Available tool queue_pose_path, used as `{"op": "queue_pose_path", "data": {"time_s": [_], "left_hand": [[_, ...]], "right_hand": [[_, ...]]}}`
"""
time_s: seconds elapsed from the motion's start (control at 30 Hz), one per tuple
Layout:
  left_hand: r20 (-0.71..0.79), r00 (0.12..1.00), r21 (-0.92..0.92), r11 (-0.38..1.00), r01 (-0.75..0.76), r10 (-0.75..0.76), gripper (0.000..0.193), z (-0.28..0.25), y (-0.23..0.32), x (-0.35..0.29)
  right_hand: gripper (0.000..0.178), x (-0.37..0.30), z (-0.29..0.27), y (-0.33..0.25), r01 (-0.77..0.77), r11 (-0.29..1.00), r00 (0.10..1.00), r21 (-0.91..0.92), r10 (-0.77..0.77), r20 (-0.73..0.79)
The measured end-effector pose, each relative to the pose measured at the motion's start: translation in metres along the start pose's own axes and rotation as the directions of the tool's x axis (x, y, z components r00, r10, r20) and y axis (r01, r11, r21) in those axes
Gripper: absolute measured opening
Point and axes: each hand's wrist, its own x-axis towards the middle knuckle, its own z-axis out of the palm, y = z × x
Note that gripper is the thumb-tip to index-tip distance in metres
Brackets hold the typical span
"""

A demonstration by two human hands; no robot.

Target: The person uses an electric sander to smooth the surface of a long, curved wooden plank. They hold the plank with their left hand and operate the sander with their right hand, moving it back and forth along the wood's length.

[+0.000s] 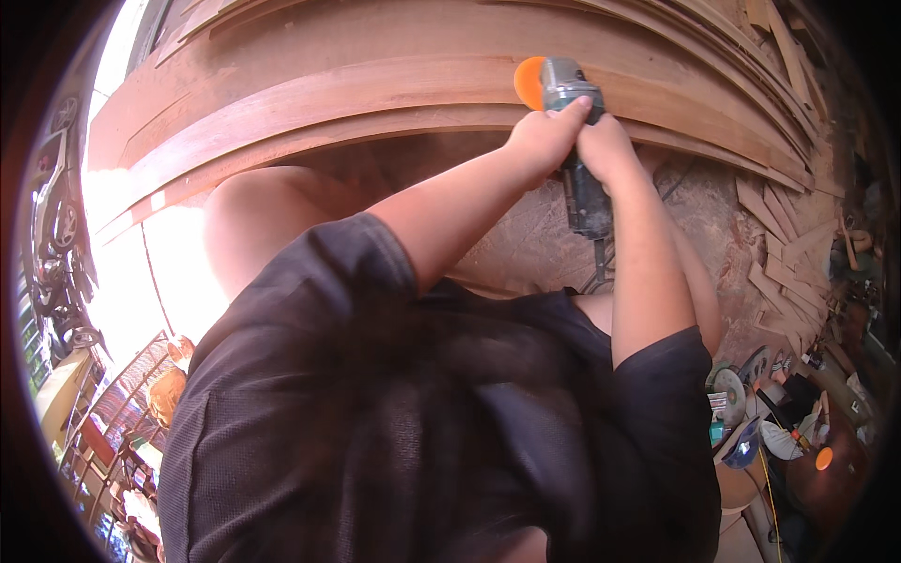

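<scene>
An angle grinder [588, 202] with a dark body and a grey metal head is held in both of my hands. My left hand [544, 141] is wrapped around it just behind the head, its thumb along the top. My right hand [607, 150] closes on the body from the other side, right beside the left. At the far end, the orange disc [529, 83] lies over a long reddish-brown wooden plank [375, 84] and seems to touch it. From the grinder's near end a dark cord [600, 253] runs down toward the floor.
More long boards [713, 47] are stacked beyond the plank. Wood offcuts [784, 272] lie on the dusty floor [526, 235] at right. Nearer, at lower right, are a clutter of tools and loose discs [728, 392]. A wire rack [117, 422] with assorted items stands at lower left.
</scene>
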Motion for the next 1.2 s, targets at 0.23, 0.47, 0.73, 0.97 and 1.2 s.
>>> {"op": "queue_pose_path", "data": {"time_s": [0.23, 0.47, 0.73, 0.97, 1.2], "left_hand": [[0.012, 0.999, 0.159, 0.987, 0.030, -0.032, 0.090, -0.021, 0.011, 0.012], [-0.193, 0.981, -0.015, 1.000, 0.004, -0.007, 0.096, -0.134, 0.030, -0.069], [-0.349, 0.926, 0.065, 0.990, -0.128, 0.143, 0.089, -0.124, -0.003, -0.048], [-0.027, 0.999, 0.176, 0.984, 0.029, -0.025, 0.093, -0.033, 0.027, -0.011], [-0.080, 0.997, 0.189, 0.982, 0.001, 0.015, 0.081, -0.079, 0.026, -0.022]], "right_hand": [[0.069, -0.012, 0.025, -0.022, -0.065, 0.946, 0.995, 0.319, 0.086, -0.050], [0.065, -0.023, 0.109, -0.126, 0.121, 0.987, 0.989, -0.103, -0.111, 0.098], [0.063, -0.019, 0.095, -0.123, 0.197, 0.949, 0.970, -0.246, -0.151, 0.192], [0.071, 0.009, 0.027, -0.019, 0.013, 0.994, 0.999, 0.108, -0.008, -0.049], [0.062, -0.004, 0.072, -0.058, 0.036, 0.986, 0.999, 0.165, -0.029, -0.042]]}}
